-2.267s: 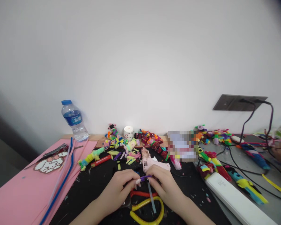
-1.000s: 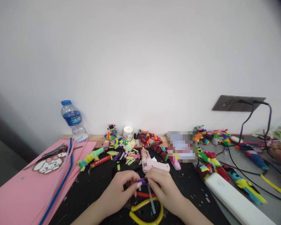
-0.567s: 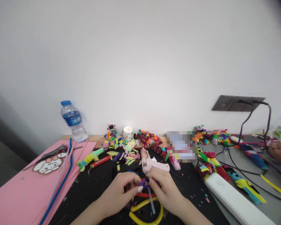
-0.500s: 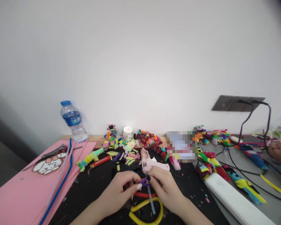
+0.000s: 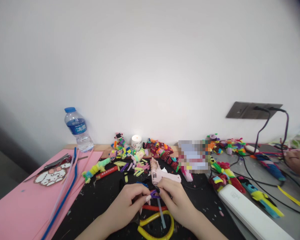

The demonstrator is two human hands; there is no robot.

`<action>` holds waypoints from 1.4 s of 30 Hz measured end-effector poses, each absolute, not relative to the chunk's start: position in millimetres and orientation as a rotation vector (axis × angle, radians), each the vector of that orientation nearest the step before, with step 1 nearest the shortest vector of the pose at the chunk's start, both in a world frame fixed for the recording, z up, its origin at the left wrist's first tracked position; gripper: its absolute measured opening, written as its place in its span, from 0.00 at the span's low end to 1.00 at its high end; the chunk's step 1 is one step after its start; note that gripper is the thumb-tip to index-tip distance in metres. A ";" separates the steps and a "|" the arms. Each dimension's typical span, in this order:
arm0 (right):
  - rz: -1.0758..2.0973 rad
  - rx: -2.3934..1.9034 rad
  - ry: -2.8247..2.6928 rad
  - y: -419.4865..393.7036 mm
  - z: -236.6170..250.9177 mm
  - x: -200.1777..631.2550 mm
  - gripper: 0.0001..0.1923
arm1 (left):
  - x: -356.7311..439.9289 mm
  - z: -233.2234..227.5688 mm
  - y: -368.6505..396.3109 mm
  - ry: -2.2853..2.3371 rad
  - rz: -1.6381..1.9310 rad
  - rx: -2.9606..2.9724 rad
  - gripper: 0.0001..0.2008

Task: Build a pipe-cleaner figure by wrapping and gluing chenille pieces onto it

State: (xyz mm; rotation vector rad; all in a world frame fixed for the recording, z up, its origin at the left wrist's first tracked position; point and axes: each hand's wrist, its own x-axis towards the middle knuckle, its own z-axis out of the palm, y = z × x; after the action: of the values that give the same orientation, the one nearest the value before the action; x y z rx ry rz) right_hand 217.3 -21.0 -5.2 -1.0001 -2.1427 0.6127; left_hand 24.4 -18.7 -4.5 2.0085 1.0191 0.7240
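Note:
My left hand point(image 5: 126, 203) and my right hand point(image 5: 176, 200) meet over a black mat point(image 5: 102, 200), both pinching a short purple pipe cleaner piece point(image 5: 153, 194) between their fingertips. A thin pale blue stick point(image 5: 161, 213) hangs down from that spot. Under my hands lie a red pipe cleaner point(image 5: 152, 208) and a yellow looped one point(image 5: 156, 230). Just beyond my fingers a pink glue gun point(image 5: 162, 175) lies on the mat.
Pink foam sheets point(image 5: 20, 206) with a blue pipe cleaner point(image 5: 65, 196) lie left, a water bottle point(image 5: 78, 128) behind. Small candle point(image 5: 136, 141) and several pipe cleaner figures sit by the wall. White power strip point(image 5: 250, 213), cables and another person's hand point(image 5: 298, 160) are at right.
My fingers have shifted slightly, working the purple piece, which has bent from a straight bit into a small loop. Everything else stays where it was.

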 end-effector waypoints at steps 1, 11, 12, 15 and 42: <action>0.615 -1.004 -2.136 -20.7 -4.9 217.7 0.08 | 24.2 -4.1 -18.8 1.023 0.736 2.020 0.09; 0.353 -1.339 -1.965 -1.6 -19.5 228.6 0.22 | 20.6 -8.4 -12.7 1.203 0.950 1.859 0.11; 0.336 -1.366 -1.982 -0.2 -22.6 229.6 0.23 | 20.3 -9.2 -11.9 1.210 0.971 1.838 0.10; 0.274 -1.439 -2.024 2.9 -30.5 232.2 0.24 | 19.8 -10.4 -10.3 1.230 1.025 1.788 0.10; 0.623 -1.216 -1.865 -3.0 -16.5 224.8 0.05 | 15.2 -18.0 -3.7 1.350 1.087 1.732 0.10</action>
State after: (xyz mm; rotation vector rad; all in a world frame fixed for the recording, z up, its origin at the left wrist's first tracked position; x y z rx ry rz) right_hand 224.8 -3.0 -16.5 -1.2156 -1.8654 0.6235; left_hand 15.2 -3.7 -18.0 1.7317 1.3496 1.0868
